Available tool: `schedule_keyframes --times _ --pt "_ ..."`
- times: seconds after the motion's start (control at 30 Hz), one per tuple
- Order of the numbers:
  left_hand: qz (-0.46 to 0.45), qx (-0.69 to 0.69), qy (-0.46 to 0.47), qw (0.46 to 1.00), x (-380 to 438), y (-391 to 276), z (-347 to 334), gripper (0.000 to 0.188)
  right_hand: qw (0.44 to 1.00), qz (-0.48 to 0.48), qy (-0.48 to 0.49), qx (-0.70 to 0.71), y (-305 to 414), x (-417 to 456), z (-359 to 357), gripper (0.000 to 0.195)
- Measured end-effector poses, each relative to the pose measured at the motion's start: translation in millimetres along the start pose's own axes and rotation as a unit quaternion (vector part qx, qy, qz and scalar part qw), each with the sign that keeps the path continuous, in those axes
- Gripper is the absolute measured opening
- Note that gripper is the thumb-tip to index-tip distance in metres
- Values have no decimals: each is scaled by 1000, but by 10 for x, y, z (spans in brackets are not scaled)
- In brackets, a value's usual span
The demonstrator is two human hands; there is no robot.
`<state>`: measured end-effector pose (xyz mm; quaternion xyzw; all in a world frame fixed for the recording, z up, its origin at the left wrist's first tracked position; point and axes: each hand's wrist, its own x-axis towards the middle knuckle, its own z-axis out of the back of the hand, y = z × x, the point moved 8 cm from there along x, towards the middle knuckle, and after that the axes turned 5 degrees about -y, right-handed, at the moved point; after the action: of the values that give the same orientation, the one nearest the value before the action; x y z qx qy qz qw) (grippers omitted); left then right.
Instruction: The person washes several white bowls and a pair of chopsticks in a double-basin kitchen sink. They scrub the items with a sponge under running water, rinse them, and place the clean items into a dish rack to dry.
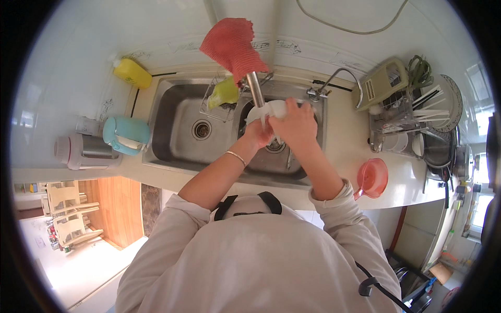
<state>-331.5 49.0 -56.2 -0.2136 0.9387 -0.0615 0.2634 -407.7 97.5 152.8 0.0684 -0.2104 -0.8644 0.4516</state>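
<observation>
Over the right basin of a double stainless steel sink, both of my hands are on a white bowl. My left hand supports it from the near left side, with a bangle on that wrist. Across its right side lies my right hand, fingers over the rim. The metal faucet spout ends just above the bowl, and water appears to run from it. A red ribbed cloth drapes over the faucet. Some utensils below the hands are partly hidden.
A wire rack holds a yellow-green cloth beside the left basin. Left stand a yellow bottle, a turquoise kettle and a thermos. Right are a thin curved tap, a dish rack and a pink dipper.
</observation>
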Motion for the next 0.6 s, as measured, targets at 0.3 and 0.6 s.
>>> schedule_keyframes --times 0.3,0.6 --pt "3 -12 -10 1000 -395 -6 -939 28 940 192 18 -282 554 -121 657 52" --pt "-395 622 -193 648 -2000 87 -3790 5 857 375 132 -327 564 -419 1622 52"
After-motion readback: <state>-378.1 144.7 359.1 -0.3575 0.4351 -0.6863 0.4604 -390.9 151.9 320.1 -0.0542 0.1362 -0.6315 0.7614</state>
